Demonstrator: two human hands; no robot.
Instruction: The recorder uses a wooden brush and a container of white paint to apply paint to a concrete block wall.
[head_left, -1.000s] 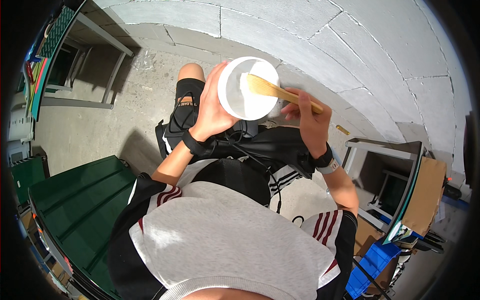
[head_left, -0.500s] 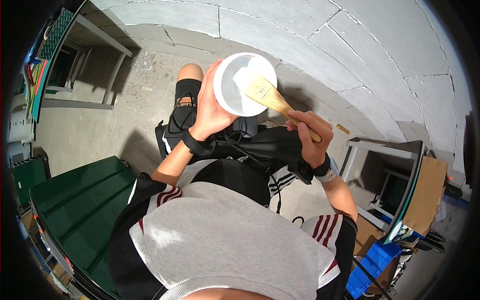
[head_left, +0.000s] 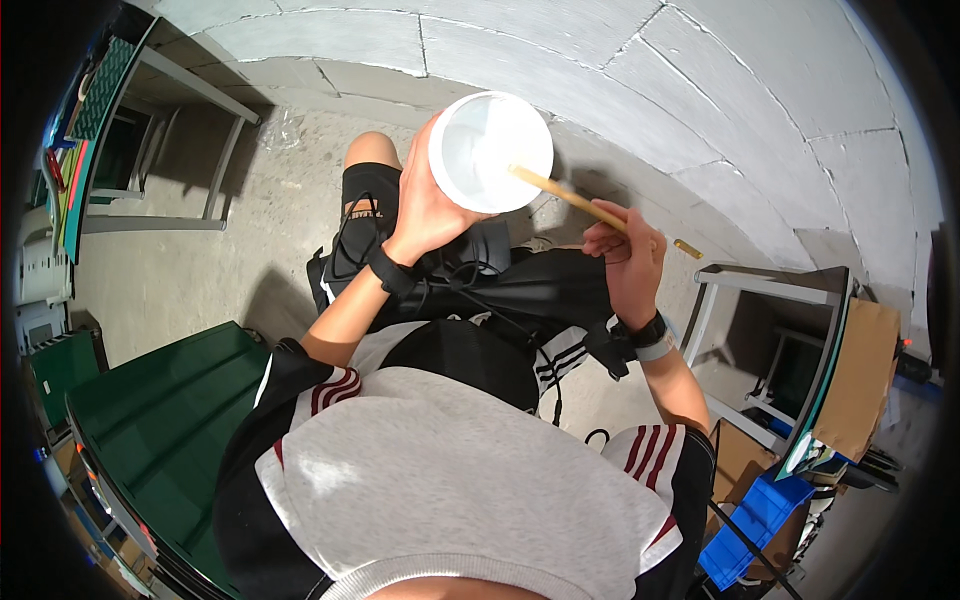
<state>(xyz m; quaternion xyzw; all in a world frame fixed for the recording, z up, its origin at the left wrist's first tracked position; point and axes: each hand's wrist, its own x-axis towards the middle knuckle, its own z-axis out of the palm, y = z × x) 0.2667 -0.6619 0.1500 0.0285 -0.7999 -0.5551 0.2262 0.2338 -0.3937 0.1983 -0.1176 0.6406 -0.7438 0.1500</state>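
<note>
Left grip [head_left: 428, 207]: clamped around the tub [head_left: 455, 155] from its left, presumably steadying it.
Right grip [head_left: 634, 265]: clamped on the spatula [head_left: 568, 193] near its handle end, probably leaving length for reach.
Spatula: wooden, slim, edge-on; tip at the tub's mouth, contact hard to tell.
Tub: white, held out right of the left knee [head_left: 370, 150], mouth facing the person, likely for a view inside.
Tub interior: bright white patch; contents or glare, cannot tell.
Bin [head_left: 756, 530]: blue, low right; contents unclear.

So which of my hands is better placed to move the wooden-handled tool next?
Probably your right hand: it holds the wooden-handled tool, while your left hand grips the side of the white tub.
</note>
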